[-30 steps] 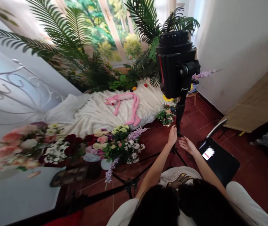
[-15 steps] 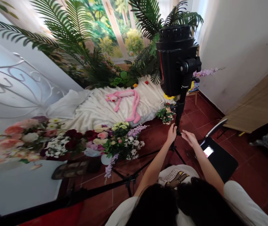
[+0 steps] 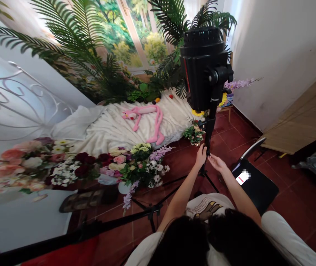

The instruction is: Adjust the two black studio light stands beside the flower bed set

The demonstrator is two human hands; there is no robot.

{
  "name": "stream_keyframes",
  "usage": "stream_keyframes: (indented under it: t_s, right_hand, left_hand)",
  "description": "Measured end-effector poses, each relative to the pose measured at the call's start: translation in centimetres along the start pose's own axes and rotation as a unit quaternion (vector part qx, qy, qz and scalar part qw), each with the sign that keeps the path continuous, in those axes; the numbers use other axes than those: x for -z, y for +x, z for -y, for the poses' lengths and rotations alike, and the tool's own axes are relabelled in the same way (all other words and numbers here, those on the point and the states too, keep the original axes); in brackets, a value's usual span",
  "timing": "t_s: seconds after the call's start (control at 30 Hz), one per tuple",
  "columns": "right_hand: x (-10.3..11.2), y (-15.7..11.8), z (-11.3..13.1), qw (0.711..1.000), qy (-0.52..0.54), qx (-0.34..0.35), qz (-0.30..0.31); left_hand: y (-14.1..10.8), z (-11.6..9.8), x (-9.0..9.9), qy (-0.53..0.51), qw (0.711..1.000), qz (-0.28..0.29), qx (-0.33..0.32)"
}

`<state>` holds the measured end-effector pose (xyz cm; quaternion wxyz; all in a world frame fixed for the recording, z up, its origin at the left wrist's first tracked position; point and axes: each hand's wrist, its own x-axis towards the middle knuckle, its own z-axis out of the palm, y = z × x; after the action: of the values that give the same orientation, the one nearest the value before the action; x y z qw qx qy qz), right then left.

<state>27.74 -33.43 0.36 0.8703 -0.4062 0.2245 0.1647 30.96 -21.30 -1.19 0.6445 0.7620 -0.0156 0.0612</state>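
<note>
A black studio light [image 3: 202, 72] sits on top of a black light stand [image 3: 210, 129] in front of me. My left hand [image 3: 201, 156] is closed around the stand's pole below the light. My right hand [image 3: 217, 163] is at the pole's right side, its fingertips pinched at a small black knob [image 3: 208, 152] on the stand. The fingers partly cover the knob. Below the hands, the stand's legs spread over the red tiled floor.
A black chair [image 3: 260, 188] with a phone [image 3: 242, 177] on it stands to my right. At left, artificial flowers [image 3: 119, 162] border a cream blanket [image 3: 113, 127] bearing a pink plush toy [image 3: 156, 125]. Another black stand [image 3: 113, 223] crosses the lower left. Palm fronds [image 3: 88, 29] hang behind.
My right hand has moved left from beside the stand to its knob, and its fingers have closed in. The left hand keeps its hold on the pole. The view has shifted slightly.
</note>
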Motion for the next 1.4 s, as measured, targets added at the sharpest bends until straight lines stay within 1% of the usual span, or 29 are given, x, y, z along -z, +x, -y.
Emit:
stream_keyframes:
  t_s: [0.03, 0.07, 0.13, 0.2, 0.27, 0.37, 0.43, 0.5, 0.57, 0.63, 0.7, 0.8, 0.87, 0.97, 1.07, 1.17, 1.27, 1.33, 1.4]
  right_hand:
    - [0.0, -0.2, 0.0, 0.996, -0.068, 0.055, -0.002]
    - [0.0, -0.6, 0.1, 0.983, -0.144, 0.112, -0.002]
    - [-0.2, -1.4, 0.6, 0.939, -0.281, 0.196, 0.005]
    - [-1.0, -2.2, 1.8, 0.902, -0.352, 0.250, 0.015]
    - [-2.8, -2.9, 3.8, 0.878, -0.359, 0.315, 0.023]
    - [-7.0, -3.1, 7.5, 0.840, -0.335, 0.422, 0.060]
    - [-9.6, -2.9, 9.6, 0.816, -0.338, 0.460, 0.090]
    - [-11.2, -2.4, 10.9, 0.803, -0.347, 0.472, 0.108]
    - [-11.5, -2.0, 11.0, 0.802, -0.351, 0.472, 0.109]
    - [-10.7, -1.8, 9.9, 0.810, -0.352, 0.457, 0.101]
    - [-9.4, -1.7, 8.0, 0.826, -0.359, 0.425, 0.088]
    - [-7.4, -1.4, 4.8, 0.857, -0.358, 0.366, 0.053]
    - [-6.6, -1.2, 3.2, 0.871, -0.345, 0.350, 0.029]
    - [-6.3, -0.9, 2.4, 0.867, -0.337, 0.367, 0.018]
    - [-6.5, -0.8, 2.7, 0.865, -0.332, 0.376, 0.024]
    - [-6.4, -1.1, 2.9, 0.871, -0.310, 0.380, 0.031]
    - [-5.1, -1.8, 2.2, 0.860, -0.319, 0.396, 0.036]
    - [-3.7, -2.2, 1.2, 0.857, -0.326, 0.400, 0.000]
    - [-2.2, -2.4, -0.1, 0.867, -0.320, 0.378, -0.059]
  left_hand:
    - [0.0, 0.0, 0.0, 0.002, 1.000, 0.001, -0.001]
    - [-0.1, 0.1, 0.0, 0.003, 1.000, 0.002, -0.001]
    - [-0.1, 0.3, 0.0, 0.003, 1.000, 0.005, -0.004]
    - [-0.1, 0.5, 0.0, 0.002, 1.000, 0.008, -0.007]
    - [-0.1, 0.7, -0.1, -0.001, 1.000, 0.010, -0.011]
    - [-0.1, 0.8, -0.2, -0.009, 1.000, 0.010, -0.020]
    - [-0.1, 0.7, -0.2, -0.012, 1.000, 0.008, -0.021]
    - [-0.2, 0.4, -0.1, -0.012, 1.000, 0.009, -0.022]
    - [-0.2, 0.1, 0.1, -0.014, 0.999, 0.022, -0.036]
    - [-0.2, -0.1, 0.3, -0.019, 0.997, 0.037, -0.062]
    - [-0.2, 0.0, 0.5, -0.018, 0.996, 0.051, -0.076]
    - [-0.1, 0.8, 0.6, 0.001, 0.996, 0.063, -0.067]
    - [0.0, 1.5, 0.5, 0.007, 0.996, 0.061, -0.060]
    - [0.2, 2.4, 0.3, 0.005, 0.998, 0.043, -0.054]
    - [0.3, 3.0, 0.0, 0.023, 0.998, 0.027, -0.049]
    - [0.2, 3.1, 0.0, 0.041, 0.997, 0.030, -0.061]
    - [0.0, 2.6, 0.1, 0.054, 0.994, 0.033, -0.085]
    - [-0.1, 2.1, 0.1, 0.069, 0.993, 0.029, -0.087]
    - [-0.2, 1.6, 0.2, 0.082, 0.993, 0.021, -0.077]
